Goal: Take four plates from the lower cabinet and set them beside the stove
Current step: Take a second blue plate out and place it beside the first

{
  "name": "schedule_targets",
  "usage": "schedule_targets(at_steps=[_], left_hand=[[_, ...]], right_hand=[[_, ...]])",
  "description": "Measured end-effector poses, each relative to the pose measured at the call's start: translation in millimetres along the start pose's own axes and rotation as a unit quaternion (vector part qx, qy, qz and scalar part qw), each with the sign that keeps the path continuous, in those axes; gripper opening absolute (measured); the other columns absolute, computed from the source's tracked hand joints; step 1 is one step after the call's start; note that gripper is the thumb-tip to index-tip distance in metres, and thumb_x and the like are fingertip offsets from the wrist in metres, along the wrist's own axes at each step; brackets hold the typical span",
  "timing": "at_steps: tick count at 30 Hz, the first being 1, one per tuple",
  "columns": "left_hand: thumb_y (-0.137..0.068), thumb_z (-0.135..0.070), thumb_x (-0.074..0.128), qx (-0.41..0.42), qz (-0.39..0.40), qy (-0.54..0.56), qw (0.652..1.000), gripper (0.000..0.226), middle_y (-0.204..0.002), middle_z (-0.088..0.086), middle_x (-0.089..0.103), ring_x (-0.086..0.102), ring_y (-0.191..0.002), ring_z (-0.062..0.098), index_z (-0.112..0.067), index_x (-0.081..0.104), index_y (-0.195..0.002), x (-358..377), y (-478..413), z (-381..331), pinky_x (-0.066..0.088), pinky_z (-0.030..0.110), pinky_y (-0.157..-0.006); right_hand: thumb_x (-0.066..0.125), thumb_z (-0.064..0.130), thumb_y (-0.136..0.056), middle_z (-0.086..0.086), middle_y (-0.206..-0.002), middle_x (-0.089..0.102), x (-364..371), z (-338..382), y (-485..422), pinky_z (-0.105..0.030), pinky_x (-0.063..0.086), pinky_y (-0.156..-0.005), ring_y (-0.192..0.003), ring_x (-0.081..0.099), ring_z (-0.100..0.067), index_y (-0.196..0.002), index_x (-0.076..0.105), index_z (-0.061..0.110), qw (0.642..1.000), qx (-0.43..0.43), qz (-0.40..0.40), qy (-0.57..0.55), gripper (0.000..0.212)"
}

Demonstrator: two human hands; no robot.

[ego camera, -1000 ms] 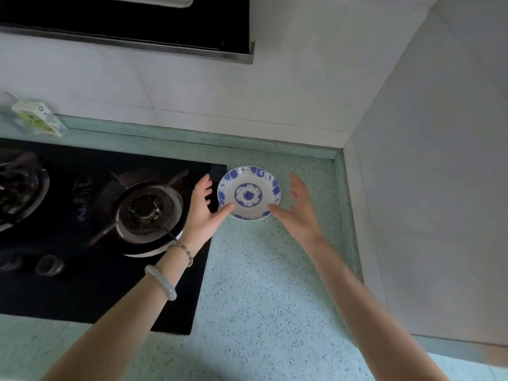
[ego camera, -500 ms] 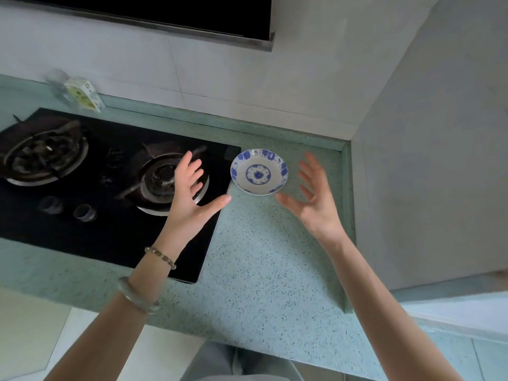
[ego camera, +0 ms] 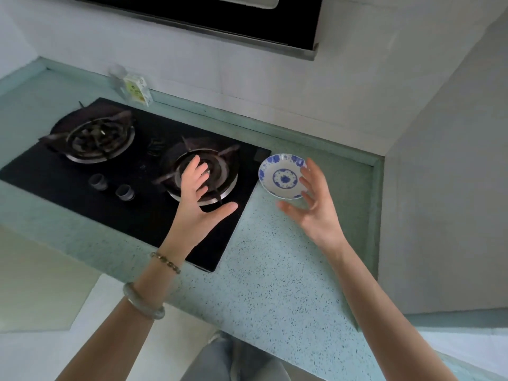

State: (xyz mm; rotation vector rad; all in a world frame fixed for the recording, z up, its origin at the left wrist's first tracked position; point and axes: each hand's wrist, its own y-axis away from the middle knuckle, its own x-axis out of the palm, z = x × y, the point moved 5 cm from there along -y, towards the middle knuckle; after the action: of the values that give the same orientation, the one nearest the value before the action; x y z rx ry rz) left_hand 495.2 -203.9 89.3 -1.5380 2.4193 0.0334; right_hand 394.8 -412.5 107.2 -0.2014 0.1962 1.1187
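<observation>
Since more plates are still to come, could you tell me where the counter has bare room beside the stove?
The speckled counter is bare from the plate forward to its front edge, between the stove and the right wall. A narrower strip lies behind the plate. The left hand and right hand crowd the plate's near side.

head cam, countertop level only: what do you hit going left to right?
Left burner → two stove knobs → right burner, partly behind the left hand → blue-and-white plate on the green counter → right hand → side wall.
</observation>
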Motion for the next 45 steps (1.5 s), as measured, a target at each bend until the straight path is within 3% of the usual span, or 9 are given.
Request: schedule_targets(at_steps=[4,8,12,19,26,32,38,45], left_hand=[[-0.072,-0.016,0.082,-0.017,-0.075,-0.035,0.996,0.106,-0.147,-0.014,0.029,0.033,-0.138,0.003,-0.031,0.013,-0.151,-53.7,27.4,9.9,0.031,0.032,-0.116],[-0.068,-0.029,0.087,-0.027,-0.171,-0.033,0.984,0.106,-0.143,-0.019,0.034,0.037,-0.136,0.001,-0.034,0.018,-0.148,-119.9,71.0,18.5,0.034,0.033,-0.114],[-0.062,-0.045,0.079,-0.037,-0.256,-0.029,0.966,0.105,-0.148,-0.007,0.035,0.04,-0.135,0.007,-0.032,0.02,-0.148,-189.0,130.6,25.6,0.036,0.036,-0.112],[-0.063,-0.047,0.079,-0.037,-0.359,-0.061,0.931,0.104,-0.147,-0.01,0.035,0.039,-0.134,0.004,-0.039,0.018,-0.146,-315.7,254.0,29.7,0.036,0.028,-0.109],[-0.063,-0.045,0.08,-0.058,-0.404,-0.058,0.911,0.107,-0.144,-0.022,0.035,0.038,-0.134,0.0,-0.033,0.018,-0.149,-421.2,375.0,56.2,0.035,0.027,-0.11],[-0.065,-0.047,0.08,-0.08,-0.44,-0.062,0.892,0.108,-0.149,-0.015,0.033,0.038,-0.135,0.001,-0.032,0.015,-0.151,-493.9,454.2,65.2,0.035,0.027,-0.11],[-0.071,-0.033,0.081,-0.094,-0.487,-0.053,0.867,0.104,-0.15,-0.01,0.033,0.039,-0.133,-0.002,-0.03,0.016,-0.151,-552.8,496.7,86.5,0.036,0.027,-0.112],[-0.066,-0.046,0.079,-0.115,-0.512,-0.055,0.85,0.106,-0.151,-0.011,0.032,0.039,-0.134,0.0,-0.032,0.016,-0.15,-641.5,508.3,119.9,0.036,0.03,-0.113]], right_hand=[[0.079,0.01,-0.074,0.007,-0.148,0.035,50.2,15.2,-5.2,-0.034,0.033,-0.113,-0.135,0.037,-0.009,-0.147,0.025,0.027,0.997,-0.017,0.068,-0.01,0.092],[0.079,0.007,-0.075,0.023,-0.138,0.041,116.5,37.4,-5.4,-0.024,0.032,-0.111,-0.129,0.039,0.008,-0.147,0.026,0.028,0.989,-0.033,0.142,-0.021,0.092],[0.08,0.015,-0.074,0.012,-0.15,0.036,194.1,64.2,8.1,-0.035,0.03,-0.116,-0.137,0.034,-0.002,-0.147,0.024,0.036,0.974,-0.047,0.219,-0.015,0.094],[0.078,0.011,-0.075,0.01,-0.15,0.034,343.6,121.7,86.7,-0.037,0.028,-0.117,-0.137,0.033,-0.003,-0.147,0.025,0.034,0.938,-0.086,0.335,-0.041,0.092],[0.078,0.013,-0.076,0.017,-0.149,0.035,478.3,153.0,185.3,-0.037,0.029,-0.116,-0.134,0.035,0.004,-0.147,0.025,0.037,0.915,-0.107,0.388,-0.041,0.091],[0.077,0.009,-0.077,0.016,-0.147,0.036,574.3,177.1,256.2,-0.037,0.031,-0.115,-0.134,0.036,-0.002,-0.148,0.025,0.032,0.893,-0.107,0.435,-0.041,0.091],[0.078,0.011,-0.076,0.012,-0.15,0.034,657.5,195.5,289.7,-0.039,0.033,-0.114,-0.136,0.035,-0.004,-0.149,0.024,0.03,0.868,-0.118,0.48,-0.042,0.093],[0.078,0.012,-0.076,0.011,-0.151,0.034,776.1,207.7,293.6,-0.04,0.034,-0.113,-0.136,0.035,-0.002,-0.148,0.023,0.033,0.854,-0.121,0.504,-0.047,0.094]])
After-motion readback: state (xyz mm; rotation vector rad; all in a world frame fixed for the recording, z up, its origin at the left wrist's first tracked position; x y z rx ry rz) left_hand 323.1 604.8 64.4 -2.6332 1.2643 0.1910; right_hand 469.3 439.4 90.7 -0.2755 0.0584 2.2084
